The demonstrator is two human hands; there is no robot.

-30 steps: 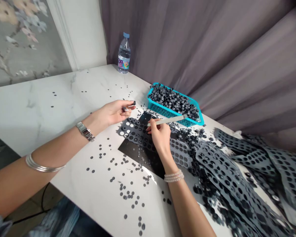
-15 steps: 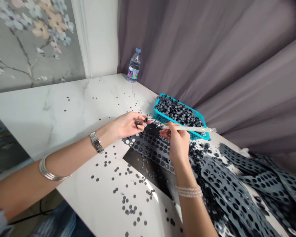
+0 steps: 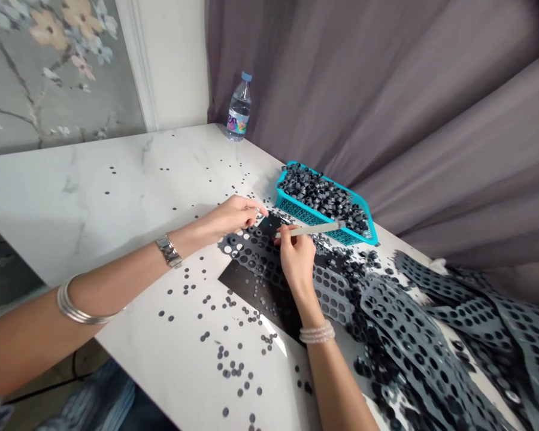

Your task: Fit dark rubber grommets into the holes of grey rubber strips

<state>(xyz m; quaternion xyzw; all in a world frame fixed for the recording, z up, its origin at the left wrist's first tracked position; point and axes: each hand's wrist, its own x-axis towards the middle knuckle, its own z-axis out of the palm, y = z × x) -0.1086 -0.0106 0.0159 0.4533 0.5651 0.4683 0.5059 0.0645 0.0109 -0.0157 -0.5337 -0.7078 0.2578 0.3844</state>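
Observation:
My right hand (image 3: 299, 257) grips a slim white stick-like tool (image 3: 318, 228), its rear end pointing up and right over the basket. The front tip is mostly hidden by my fingers, low over a grey rubber sheet with rows of round holes (image 3: 335, 293). My left hand (image 3: 240, 214) is at the far left end of that sheet, index finger stretched forward and the others curled in. Whatever lies inside those curled fingers is hidden. Beneath the sheet is a shiny black board (image 3: 238, 280).
A turquoise basket (image 3: 369, 222) full of small black rubber rings stands behind my hands. More perforated grey strips (image 3: 413, 323) and loose black pieces are heaped at right. Small dark discs (image 3: 227, 371) litter the white table (image 3: 139, 371). A water bottle (image 3: 239, 111) stands at the back corner.
Small black pieces that showed in my left fingers are out of sight; that hand has turned palm down. My right hand has moved left with the white tool, down toward the sheet.

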